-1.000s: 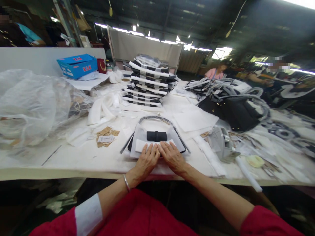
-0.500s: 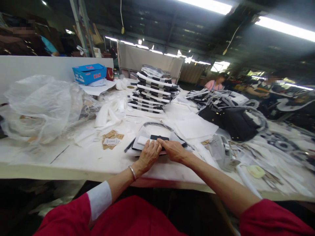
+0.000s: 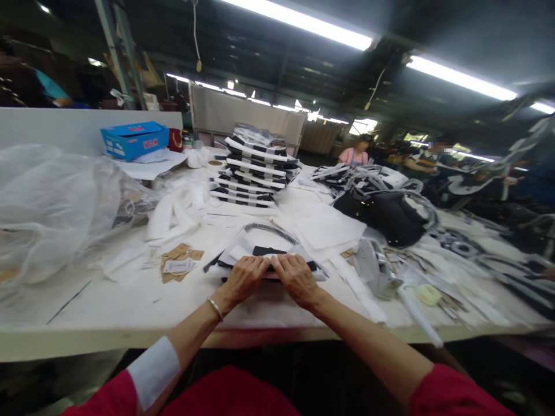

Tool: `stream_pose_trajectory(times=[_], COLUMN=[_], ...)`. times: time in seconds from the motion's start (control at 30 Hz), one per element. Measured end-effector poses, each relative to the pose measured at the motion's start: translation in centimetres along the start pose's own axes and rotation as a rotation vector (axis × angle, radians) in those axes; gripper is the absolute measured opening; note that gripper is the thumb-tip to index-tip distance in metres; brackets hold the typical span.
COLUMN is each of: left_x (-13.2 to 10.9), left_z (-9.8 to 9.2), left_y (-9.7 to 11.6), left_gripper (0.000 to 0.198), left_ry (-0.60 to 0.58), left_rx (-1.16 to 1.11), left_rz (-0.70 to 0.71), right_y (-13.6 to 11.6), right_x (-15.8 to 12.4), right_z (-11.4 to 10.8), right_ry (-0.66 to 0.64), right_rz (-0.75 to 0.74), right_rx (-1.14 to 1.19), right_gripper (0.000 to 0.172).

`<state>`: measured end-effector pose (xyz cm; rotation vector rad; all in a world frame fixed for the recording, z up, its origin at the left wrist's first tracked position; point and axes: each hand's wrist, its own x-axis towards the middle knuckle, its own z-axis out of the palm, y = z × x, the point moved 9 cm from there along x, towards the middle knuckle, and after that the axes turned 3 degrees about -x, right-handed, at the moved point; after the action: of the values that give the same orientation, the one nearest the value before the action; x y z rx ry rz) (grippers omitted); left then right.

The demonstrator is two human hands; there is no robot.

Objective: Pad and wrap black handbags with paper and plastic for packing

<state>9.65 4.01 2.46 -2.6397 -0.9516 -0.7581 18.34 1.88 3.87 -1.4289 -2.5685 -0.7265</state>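
A flat black handbag (image 3: 264,252) wrapped in white tissue paper lies on the white table (image 3: 130,306) straight ahead of me, its grey handle arched away from me. My left hand (image 3: 243,278) and my right hand (image 3: 297,278) rest side by side on its near edge. Both hands have their fingers curled down and pressed onto the white paper and the bag's edge. A silver bangle sits on my left wrist.
A stack of black-and-white bags (image 3: 254,173) stands behind the handbag. A big clear plastic bag (image 3: 52,202) fills the left; brown tags (image 3: 177,261) lie near it. Black bags with grey handles (image 3: 385,208) pile at right. A blue box (image 3: 134,138) sits at back left. Other people sit far right.
My view has tilted up, showing more ceiling. My fingers, flat on the white paper a second ago, have curled and pressed onto the bag's near edge.
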Motion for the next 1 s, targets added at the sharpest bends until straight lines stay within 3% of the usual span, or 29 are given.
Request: stream_pose_trajectory(times=[0.17, 0.3, 0.47, 0.63, 0.73, 0.83, 1.0], left_x=[-0.1, 0.2, -0.1, -1.0, -1.6, -1.8, -1.8], left_z=[-0.4, -0.8, -0.3, -0.2, -0.3, -0.2, 0.3], left_y=[0.2, 1.1, 1.9, 2.1, 2.1, 1.9, 2.0], left_gripper=[0.037, 0.027, 0.034, 0.034, 0.033, 0.035, 0.04], left_ry=[0.035, 0.119, 0.198, 0.222, 0.246, 0.242, 0.22], left_rx=[0.049, 0.124, 0.132, 0.125, 0.111, 0.097, 0.09], left_rz=[-0.011, -0.003, 0.041, 0.108, 0.119, 0.088, 0.062], right_y=[-0.1, -0.1, -0.2, -0.7, -0.6, 1.9, 13.1], right_x=[0.9, 1.1, 0.7, -0.1, -1.5, -4.7, -15.0], right_z=[0.4, 0.6, 1.2, 1.1, -0.6, -2.3, -0.5], right_ry=[0.026, -0.014, -0.022, 0.055, 0.171, 0.296, 0.293], right_rz=[-0.018, -0.037, -0.019, -0.002, -0.011, 0.068, 0.61], right_rx=[0.005, 0.036, 0.066, 0.113, 0.227, 0.332, 0.321], right_gripper=[0.028, 0.02, 0.021, 0.024, 0.026, 0.028, 0.026])
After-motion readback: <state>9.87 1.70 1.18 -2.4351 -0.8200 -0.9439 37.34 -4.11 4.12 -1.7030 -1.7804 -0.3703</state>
